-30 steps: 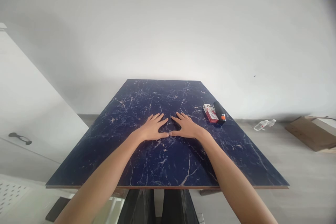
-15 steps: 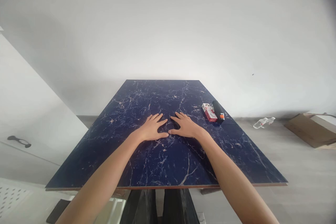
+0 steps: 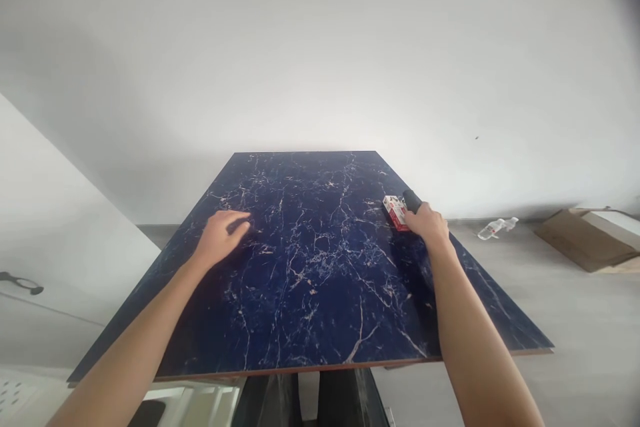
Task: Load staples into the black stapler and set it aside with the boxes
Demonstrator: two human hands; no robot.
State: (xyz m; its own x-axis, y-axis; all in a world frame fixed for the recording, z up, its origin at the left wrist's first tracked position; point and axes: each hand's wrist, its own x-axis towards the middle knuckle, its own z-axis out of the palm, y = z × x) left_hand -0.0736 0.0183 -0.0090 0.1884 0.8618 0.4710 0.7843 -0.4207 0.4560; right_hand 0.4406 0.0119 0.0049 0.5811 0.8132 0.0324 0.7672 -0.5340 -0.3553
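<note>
My right hand is at the right edge of the blue marbled table, its fingers wrapped round a black cylindrical item. Only that item's far end shows; the rest is under the hand. Just left of it lies a small red and white box, close to my thumb. Over the left part of the table is my left hand, holding nothing, thumb and fingers apart and slightly curved.
A white wall stands behind the table's far edge. On the floor to the right lie a clear plastic bottle and a brown cardboard box. A white cabinet door with a dark handle is at the left.
My hands were flat together at the table's middle and have moved apart. The left went left and lifted; the right went right and closed round the black cylindrical item.
</note>
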